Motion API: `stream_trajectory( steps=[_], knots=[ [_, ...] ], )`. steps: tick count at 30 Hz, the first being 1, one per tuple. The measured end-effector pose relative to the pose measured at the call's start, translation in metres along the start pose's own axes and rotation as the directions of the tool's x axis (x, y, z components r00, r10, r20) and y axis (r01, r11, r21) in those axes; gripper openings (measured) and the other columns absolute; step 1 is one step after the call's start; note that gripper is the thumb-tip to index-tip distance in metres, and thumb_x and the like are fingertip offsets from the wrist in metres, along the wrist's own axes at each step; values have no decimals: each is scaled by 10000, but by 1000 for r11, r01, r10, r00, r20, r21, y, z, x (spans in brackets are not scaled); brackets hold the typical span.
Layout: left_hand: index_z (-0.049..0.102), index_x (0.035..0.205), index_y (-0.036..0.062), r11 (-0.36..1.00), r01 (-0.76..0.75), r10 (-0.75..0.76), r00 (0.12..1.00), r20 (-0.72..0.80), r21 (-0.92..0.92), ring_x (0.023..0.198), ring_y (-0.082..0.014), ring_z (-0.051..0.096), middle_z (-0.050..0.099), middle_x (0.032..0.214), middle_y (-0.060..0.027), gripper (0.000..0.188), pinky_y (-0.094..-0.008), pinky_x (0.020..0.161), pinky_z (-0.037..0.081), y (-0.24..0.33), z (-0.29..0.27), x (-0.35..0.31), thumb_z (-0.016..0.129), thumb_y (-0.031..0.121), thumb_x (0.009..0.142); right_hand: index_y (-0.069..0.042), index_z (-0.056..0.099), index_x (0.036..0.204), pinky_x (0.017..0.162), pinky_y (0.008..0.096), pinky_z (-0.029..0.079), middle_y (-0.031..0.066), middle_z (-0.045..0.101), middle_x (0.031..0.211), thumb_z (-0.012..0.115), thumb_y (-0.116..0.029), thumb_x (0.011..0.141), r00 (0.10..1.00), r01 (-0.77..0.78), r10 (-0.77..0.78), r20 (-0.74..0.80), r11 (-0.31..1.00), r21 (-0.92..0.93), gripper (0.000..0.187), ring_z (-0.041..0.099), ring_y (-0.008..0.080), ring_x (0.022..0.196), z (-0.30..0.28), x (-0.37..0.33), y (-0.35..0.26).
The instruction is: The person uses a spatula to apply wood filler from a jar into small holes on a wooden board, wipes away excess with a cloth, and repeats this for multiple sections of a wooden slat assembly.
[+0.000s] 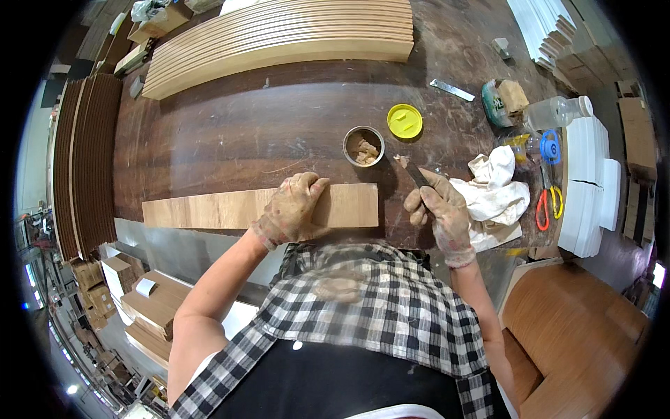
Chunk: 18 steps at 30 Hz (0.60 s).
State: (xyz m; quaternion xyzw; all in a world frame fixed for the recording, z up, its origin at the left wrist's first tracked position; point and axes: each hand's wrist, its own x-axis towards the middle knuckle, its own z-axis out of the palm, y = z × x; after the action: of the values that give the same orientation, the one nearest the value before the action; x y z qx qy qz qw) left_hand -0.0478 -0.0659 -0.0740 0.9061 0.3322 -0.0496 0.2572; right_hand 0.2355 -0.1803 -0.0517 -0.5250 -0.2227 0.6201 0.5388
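A pale wooden board (199,209) lies along the near edge of the dark table. My left hand (296,208), in a stained work glove, grips it across its width near the right end. In my gloved right hand (444,208) is a putty knife (417,173), held by its dark blade or handle, with a dab of tan paste at the tip. Just left of that tip stands an open round can (363,146) with lumpy tan filler inside. Its yellow lid (405,121) lies on the table beyond it.
Stacked wooden strips (293,52) fill the far side; brown panels (84,167) stand at left. On the right are a white rag (499,185), orange-and-yellow-handled scissors (544,208), a clear bottle (555,112), a metal blade (452,90) and white strips (586,174).
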Motion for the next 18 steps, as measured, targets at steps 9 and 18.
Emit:
stream_trajectory(
  steps=[9, 18],
  knots=[
    [506, 1319, 80, 970, -113, 103, 993, -60, -215, 1072, -386, 594, 535, 1208, -197, 913, -476, 894, 518, 37, -60, -23, 914, 405, 569, -6, 669, 1237, 574, 242, 437, 40, 639, 814, 626, -149, 976, 897, 442, -347, 274, 707, -552, 300, 542, 119, 624, -6, -34, -29],
    [494, 1350, 53, 970, -186, 194, 980, 39, -157, 1067, -348, 584, 571, 1202, -177, 987, -453, 924, 480, 43, -67, -17, 899, 516, 578, -138, 713, 1227, 592, 327, 471, 39, 623, 779, 691, 87, 744, 823, 521, -416, 387, 281, -806, 533, 579, 211, 667, -9, -53, -37]
  ],
)
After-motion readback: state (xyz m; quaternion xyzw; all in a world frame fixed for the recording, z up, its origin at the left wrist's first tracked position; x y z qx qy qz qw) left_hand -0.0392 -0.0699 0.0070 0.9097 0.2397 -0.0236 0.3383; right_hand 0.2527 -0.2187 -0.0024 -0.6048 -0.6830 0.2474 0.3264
